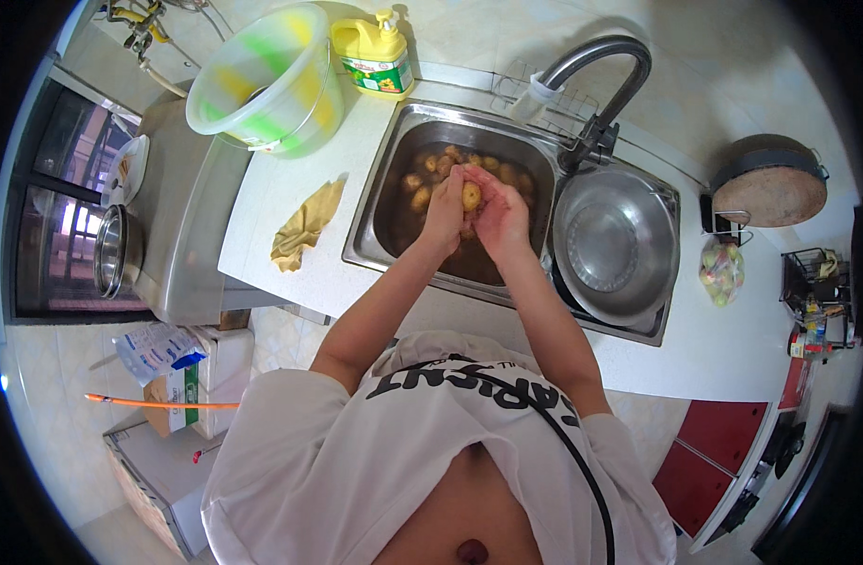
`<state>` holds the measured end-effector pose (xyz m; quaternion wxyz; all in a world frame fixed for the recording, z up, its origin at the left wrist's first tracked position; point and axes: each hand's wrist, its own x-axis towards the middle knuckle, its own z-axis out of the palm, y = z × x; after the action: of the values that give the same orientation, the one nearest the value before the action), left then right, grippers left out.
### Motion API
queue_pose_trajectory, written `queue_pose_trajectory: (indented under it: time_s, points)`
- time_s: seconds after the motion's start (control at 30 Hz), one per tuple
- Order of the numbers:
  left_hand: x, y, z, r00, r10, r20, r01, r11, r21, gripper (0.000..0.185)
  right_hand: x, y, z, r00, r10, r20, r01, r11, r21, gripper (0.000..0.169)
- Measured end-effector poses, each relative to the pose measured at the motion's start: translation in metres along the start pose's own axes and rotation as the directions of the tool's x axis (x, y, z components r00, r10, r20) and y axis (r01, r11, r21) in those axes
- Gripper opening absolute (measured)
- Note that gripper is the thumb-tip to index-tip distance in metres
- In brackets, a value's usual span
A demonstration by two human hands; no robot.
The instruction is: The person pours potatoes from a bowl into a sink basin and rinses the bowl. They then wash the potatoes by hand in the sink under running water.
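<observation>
Over the left bowl of a stainless steel sink (365, 244), my left hand (445, 212) and my right hand (500, 215) are cupped around a small yellow potato (471, 196). My left fingers lie along its left side, and the right palm is behind and beside it. Below my hands, several potatoes (421, 199) sit in murky brown water (473, 263). Part of that pile is hidden behind my hands. In the sink's right bowl rests a large round metal basin (604, 300), with a ring of light inside it.
A curved faucet (642, 67) with a white nozzle rises behind the sink. Left of the sink lie a crumpled yellow cloth (305, 229), a striped plastic bucket (276, 85) and a yellow pump jug (371, 60). A round pan (770, 194) and bagged fruit (721, 274) are at right.
</observation>
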<state>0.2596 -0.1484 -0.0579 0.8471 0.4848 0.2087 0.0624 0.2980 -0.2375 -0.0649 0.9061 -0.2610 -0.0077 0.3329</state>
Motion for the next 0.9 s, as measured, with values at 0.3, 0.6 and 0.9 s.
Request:
queue_pose_trajectory:
  time_s: [0.3, 0.6, 0.9]
  points:
    - [0.0, 0.001, -0.003, 0.994, 0.097, 0.055, -0.103, 0.987, 0.12, 0.035, -0.012, 0.0, 0.005, 0.997, -0.057, 0.052, 0.073, 0.917, -0.392, 0.044]
    - [0.002, -0.022, -0.007, 0.945, 0.326, 0.01, -0.311, 0.893, 0.326, 0.035, -0.005, 0.026, -0.011, 0.973, -0.214, -0.091, 0.18, 0.94, -0.29, 0.025]
    - [-0.004, 0.011, -0.017, 0.993, -0.022, 0.118, 0.01, 0.995, 0.101, 0.033, -0.005, -0.006, -0.002, 0.971, -0.196, -0.134, 0.119, 0.891, -0.438, 0.013]
